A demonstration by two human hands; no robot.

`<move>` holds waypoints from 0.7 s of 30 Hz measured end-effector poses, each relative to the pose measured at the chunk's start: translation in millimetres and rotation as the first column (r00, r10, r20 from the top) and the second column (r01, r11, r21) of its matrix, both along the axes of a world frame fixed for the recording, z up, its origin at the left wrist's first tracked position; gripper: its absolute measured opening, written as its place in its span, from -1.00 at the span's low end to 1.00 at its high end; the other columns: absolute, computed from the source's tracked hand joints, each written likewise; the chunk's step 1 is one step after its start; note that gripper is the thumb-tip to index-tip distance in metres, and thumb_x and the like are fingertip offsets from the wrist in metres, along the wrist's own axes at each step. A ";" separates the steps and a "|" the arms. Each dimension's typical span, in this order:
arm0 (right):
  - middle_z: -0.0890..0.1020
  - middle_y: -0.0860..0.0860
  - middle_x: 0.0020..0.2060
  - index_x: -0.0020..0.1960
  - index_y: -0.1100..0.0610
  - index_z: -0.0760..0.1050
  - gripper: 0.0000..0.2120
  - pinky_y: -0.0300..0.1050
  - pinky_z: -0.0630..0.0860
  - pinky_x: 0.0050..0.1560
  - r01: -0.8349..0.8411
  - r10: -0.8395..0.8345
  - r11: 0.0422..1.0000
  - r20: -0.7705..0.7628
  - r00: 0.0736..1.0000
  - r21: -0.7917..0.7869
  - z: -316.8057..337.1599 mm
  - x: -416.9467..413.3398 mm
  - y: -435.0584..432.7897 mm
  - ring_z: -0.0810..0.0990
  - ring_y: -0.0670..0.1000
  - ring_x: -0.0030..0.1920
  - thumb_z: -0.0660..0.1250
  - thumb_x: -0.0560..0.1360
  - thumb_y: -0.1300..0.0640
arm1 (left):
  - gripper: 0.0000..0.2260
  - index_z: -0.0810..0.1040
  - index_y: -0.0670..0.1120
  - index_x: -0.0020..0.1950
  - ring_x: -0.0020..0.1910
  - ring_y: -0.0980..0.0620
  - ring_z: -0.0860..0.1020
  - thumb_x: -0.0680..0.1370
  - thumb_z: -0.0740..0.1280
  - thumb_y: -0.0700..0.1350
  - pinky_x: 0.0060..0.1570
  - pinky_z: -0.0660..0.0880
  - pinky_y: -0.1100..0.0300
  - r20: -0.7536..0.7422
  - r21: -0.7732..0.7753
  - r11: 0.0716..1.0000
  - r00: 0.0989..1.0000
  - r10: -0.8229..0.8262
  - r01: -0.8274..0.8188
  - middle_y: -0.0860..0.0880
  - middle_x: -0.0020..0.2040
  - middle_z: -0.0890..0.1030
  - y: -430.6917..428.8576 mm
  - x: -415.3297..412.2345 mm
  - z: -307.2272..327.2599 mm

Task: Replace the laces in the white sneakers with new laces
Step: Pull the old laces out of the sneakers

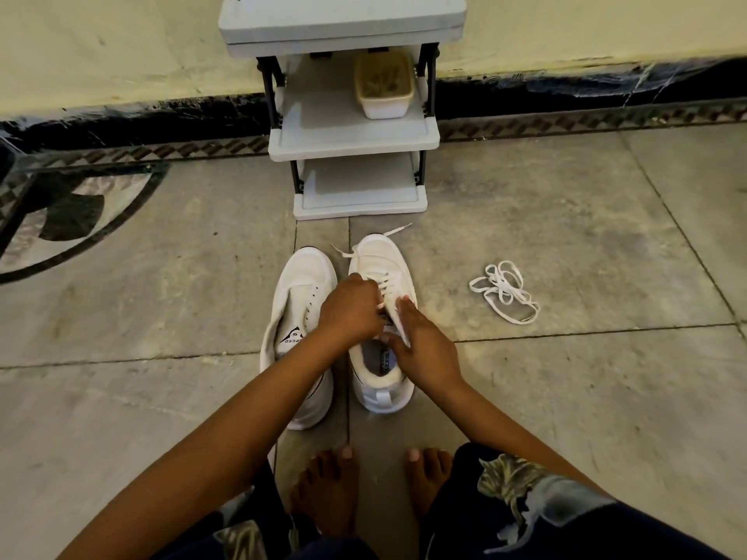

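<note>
"On the floor, by the head view, what lay where?"
"Left sneaker (301, 276) bare of lace, right sneaker (380, 256) just beside it, loose laces (505, 293) well apart."
"The grips?"
"Left hand (349, 313) curled its grip on the lace (386, 282); right hand (424, 349) pinched the right sneaker's opening. Threading in or out, I couldn't tell. Next, I judged, a tip must pass an eyelet."

The left sneaker (307, 272) and right sneaker (380, 252) are white. The left one's insole bears a black-and-white logo. The lace (384, 282) in the right sneaker is white, as is the loose lace (505, 293). The floor (566, 220) is grey stone with dark joints, edged by a brown diamond band (566, 121) and black skirting (525, 92) veined white. The wall (121, 42) is cream. The rack (355, 135) is pale grey with black posts. Its tub (384, 84) is cream with a tan, faintly leaf-patterned lid. The shorts (545, 515) are navy with pale leaves.
</note>
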State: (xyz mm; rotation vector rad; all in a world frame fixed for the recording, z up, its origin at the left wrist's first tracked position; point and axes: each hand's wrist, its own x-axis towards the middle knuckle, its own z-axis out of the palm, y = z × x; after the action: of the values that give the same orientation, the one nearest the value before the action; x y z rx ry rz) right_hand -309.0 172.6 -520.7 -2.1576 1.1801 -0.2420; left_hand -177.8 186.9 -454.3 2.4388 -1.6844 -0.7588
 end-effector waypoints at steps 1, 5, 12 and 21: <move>0.22 0.00 0.49 0.52 0.10 0.08 -0.42 -0.17 0.30 0.29 -0.007 0.007 1.000 -0.018 1.000 -0.012 -0.3 -0.3 -0.4 0.31 0.02 0.42 0.19 0.58 -0.01 | -0.92 0.56 -0.19 -0.09 -0.04 -0.10 0.50 0.45 0.30 -0.28 -0.08 0.44 0.11 -0.236 0.044 0.992 0.963 0.129 -0.122 -0.16 -0.07 0.53 -3.8 0.4 5.1; 0.23 0.03 0.49 0.53 0.12 0.05 -0.37 -0.13 0.32 0.28 0.005 -0.005 1.000 -0.051 0.999 -0.007 -1.2 1.1 -1.8 0.33 0.05 0.40 0.16 0.57 -0.11 | -0.87 0.55 -0.13 -0.17 -0.11 -0.04 0.51 0.46 0.29 -0.33 -0.12 0.45 0.19 -0.739 0.175 0.873 0.526 0.421 -0.455 -0.12 -0.15 0.55 -3.4 -3.1 12.2; 0.06 0.02 0.53 0.53 0.12 -0.01 -0.38 -0.20 0.03 0.44 -0.091 0.088 0.992 -0.042 0.995 -0.086 -1.2 3.1 -1.5 0.07 -0.04 0.51 0.12 0.59 -0.09 | -0.75 0.58 0.05 0.15 0.10 -0.05 0.52 0.50 0.30 0.05 -0.04 0.46 0.12 0.207 -0.143 0.985 0.976 -0.069 0.100 -0.04 0.12 0.52 10.3 10.3 1.1; 0.09 0.00 0.52 0.52 0.10 0.05 -0.41 -0.21 0.10 0.40 -0.087 0.087 0.996 0.002 0.996 -0.013 0.0 3.2 -3.2 0.09 -0.05 0.51 0.15 0.59 -0.07 | -0.80 0.58 -0.08 0.10 0.08 -0.10 0.53 0.54 0.27 -0.09 -0.12 0.41 0.14 0.204 -0.117 0.984 0.973 -0.108 0.133 -0.09 0.12 0.53 7.9 9.6 -0.3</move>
State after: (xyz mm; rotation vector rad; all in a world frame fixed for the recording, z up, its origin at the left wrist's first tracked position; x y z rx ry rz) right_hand -305.8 169.4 -520.8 -2.2131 1.0828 -0.2148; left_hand -168.2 194.8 -454.6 2.4084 -1.9005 -0.4135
